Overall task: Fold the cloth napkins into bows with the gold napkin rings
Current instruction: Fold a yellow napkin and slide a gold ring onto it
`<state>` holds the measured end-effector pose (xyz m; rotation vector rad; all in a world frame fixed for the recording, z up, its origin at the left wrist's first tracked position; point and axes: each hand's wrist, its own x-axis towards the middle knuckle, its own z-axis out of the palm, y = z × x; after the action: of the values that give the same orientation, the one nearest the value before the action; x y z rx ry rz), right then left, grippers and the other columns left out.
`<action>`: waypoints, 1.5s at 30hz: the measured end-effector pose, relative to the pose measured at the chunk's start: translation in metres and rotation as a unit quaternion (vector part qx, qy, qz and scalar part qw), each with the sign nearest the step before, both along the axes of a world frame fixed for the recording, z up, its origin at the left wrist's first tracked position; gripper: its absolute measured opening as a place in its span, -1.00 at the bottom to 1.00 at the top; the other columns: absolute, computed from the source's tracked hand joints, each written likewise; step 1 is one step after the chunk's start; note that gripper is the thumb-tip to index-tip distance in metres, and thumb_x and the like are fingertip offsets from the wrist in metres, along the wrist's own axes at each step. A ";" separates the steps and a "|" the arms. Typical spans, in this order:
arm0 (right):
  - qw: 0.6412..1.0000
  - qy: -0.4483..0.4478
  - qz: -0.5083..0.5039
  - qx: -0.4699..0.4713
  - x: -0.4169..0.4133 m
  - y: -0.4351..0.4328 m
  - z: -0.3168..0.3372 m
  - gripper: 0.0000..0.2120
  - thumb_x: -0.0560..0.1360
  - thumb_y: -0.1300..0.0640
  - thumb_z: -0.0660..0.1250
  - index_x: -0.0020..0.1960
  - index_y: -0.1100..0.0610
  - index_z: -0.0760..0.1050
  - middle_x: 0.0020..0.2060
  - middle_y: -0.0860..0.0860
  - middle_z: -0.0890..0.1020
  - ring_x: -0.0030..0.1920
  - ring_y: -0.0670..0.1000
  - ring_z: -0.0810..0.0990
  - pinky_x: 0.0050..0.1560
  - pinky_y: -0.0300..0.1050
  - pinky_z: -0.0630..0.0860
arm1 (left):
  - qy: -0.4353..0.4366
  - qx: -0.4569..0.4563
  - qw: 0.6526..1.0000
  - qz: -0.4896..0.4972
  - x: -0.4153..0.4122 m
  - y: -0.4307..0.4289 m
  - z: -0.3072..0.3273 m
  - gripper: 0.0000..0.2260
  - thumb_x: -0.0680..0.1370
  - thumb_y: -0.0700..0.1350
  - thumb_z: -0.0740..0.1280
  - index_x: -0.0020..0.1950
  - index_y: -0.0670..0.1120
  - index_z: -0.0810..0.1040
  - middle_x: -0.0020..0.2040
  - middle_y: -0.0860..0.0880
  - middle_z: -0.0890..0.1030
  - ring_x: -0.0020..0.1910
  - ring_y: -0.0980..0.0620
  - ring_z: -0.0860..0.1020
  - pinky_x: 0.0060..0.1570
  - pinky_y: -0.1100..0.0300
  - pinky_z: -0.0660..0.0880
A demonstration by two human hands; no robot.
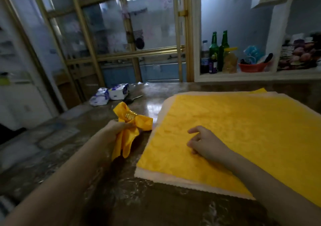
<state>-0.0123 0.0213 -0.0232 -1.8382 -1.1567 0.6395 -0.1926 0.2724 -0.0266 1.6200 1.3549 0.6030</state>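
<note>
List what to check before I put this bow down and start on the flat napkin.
1. Gold ring sits round the middle of the bow: ok.
2. Left hand grips the bow's tails: ok.
3. Flat napkin lies spread and smooth: ok.
4. Right hand rests on it, holding nothing: ok.
5. Second ring in view: not ok.
6. Bare table beside the bow: ok.
</note>
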 end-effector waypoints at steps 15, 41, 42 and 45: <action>0.965 -0.256 0.009 0.058 -0.032 0.040 -0.030 -0.77 0.58 0.16 0.15 0.22 0.03 0.42 -0.04 -0.11 0.38 -0.29 -0.22 0.33 -0.35 -0.36 0.28 | 0.410 0.164 0.895 -0.058 -0.016 -0.040 -0.019 -0.36 0.53 0.36 -0.11 0.53 0.13 -0.16 0.52 -0.22 -0.24 0.50 -0.23 -0.21 0.36 -0.31 -0.23; 0.906 0.337 -0.205 0.150 0.086 -0.154 0.028 -0.85 0.52 0.32 0.17 -0.03 0.16 0.48 -0.21 0.04 0.51 -0.29 -0.04 0.41 -0.29 -0.20 0.33 | 0.143 0.283 0.791 -0.522 0.144 -0.298 -0.005 -0.38 0.49 0.20 0.29 0.49 0.01 0.22 0.53 -0.03 0.13 0.52 -0.01 0.02 0.47 -0.07 -0.02; 0.897 0.343 -0.229 0.159 0.095 -0.172 0.026 -0.85 0.52 0.32 0.17 -0.02 0.16 0.48 -0.21 0.04 0.51 -0.29 -0.05 0.41 -0.28 -0.21 0.32 | 0.157 0.293 0.781 -0.529 0.152 -0.307 -0.008 -0.38 0.49 0.21 0.29 0.48 0.03 0.23 0.53 -0.02 0.13 0.52 -0.01 0.02 0.47 -0.10 -0.06; 0.855 0.399 -0.265 0.197 0.106 -0.189 0.017 -0.85 0.51 0.32 0.17 -0.03 0.16 0.48 -0.24 0.03 0.49 -0.32 -0.06 0.38 -0.30 -0.24 0.30 | 0.160 0.312 0.773 -0.529 0.158 -0.313 -0.017 -0.46 0.52 0.19 0.25 0.46 0.06 0.28 0.54 -0.01 0.12 0.52 0.03 -0.01 0.45 -0.12 -0.15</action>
<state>0.0942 -0.1674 -0.0066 -1.2303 -0.1772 0.6707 -0.0343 -0.0403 -0.0437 2.7549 0.2066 0.0390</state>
